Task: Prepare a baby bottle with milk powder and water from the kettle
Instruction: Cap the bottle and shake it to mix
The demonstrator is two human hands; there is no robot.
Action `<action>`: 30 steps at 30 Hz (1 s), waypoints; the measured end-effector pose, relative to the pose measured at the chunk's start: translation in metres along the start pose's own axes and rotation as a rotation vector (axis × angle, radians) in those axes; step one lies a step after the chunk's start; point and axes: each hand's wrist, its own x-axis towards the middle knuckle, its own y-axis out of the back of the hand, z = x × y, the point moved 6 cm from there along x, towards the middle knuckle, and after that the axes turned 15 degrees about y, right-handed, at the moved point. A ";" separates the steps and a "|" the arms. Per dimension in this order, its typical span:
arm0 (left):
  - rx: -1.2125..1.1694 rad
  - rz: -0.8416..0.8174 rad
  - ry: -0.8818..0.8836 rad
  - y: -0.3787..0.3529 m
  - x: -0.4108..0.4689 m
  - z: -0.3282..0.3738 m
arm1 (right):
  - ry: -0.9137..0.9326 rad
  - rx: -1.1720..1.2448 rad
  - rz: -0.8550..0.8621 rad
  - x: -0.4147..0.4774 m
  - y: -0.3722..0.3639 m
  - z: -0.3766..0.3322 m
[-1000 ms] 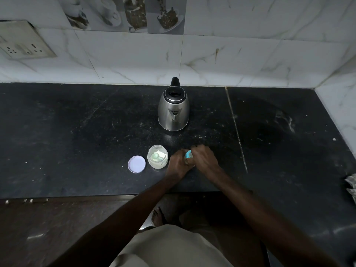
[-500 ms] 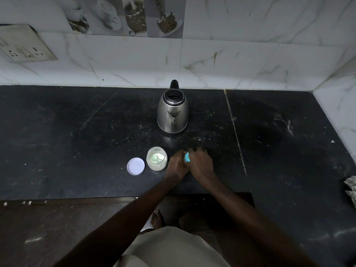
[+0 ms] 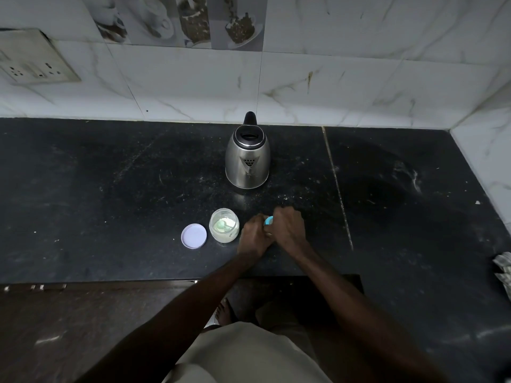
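On the black counter, my left hand (image 3: 253, 234) and my right hand (image 3: 287, 228) are curled together around a baby bottle; only a sliver of its blue collar (image 3: 268, 220) shows between them. Just left stands an open glass jar (image 3: 224, 225) of milk powder with a pale green scoop inside. Its round white lid (image 3: 193, 235) lies flat further left. A steel kettle (image 3: 247, 158) with a black lid and handle stands behind, its spout facing me.
Marble wall tiles run along the back and right. A socket plate (image 3: 30, 62) is on the wall at upper left. A crumpled cloth (image 3: 503, 269) lies at the right edge. The counter's front edge (image 3: 96, 281) is near my body.
Both hands stay clamped on the bottle at the same spot; my right hand has turned slightly over the blue collar. Kettle, jar and lid have not moved.
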 end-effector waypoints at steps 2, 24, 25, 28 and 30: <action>0.004 0.001 -0.002 0.000 0.000 0.000 | -0.014 0.005 0.015 -0.002 0.000 -0.003; 0.077 -0.027 0.041 0.002 0.001 0.003 | 0.119 0.103 -0.196 -0.006 -0.008 0.044; 0.084 -0.028 0.041 0.002 0.002 0.003 | 0.137 0.054 -0.247 -0.006 -0.015 0.043; 0.084 -0.037 0.046 0.003 0.002 0.003 | 0.137 0.080 -0.217 -0.007 -0.019 0.043; 0.087 -0.035 0.040 0.003 0.002 0.003 | 0.108 0.127 -0.156 -0.005 -0.016 0.045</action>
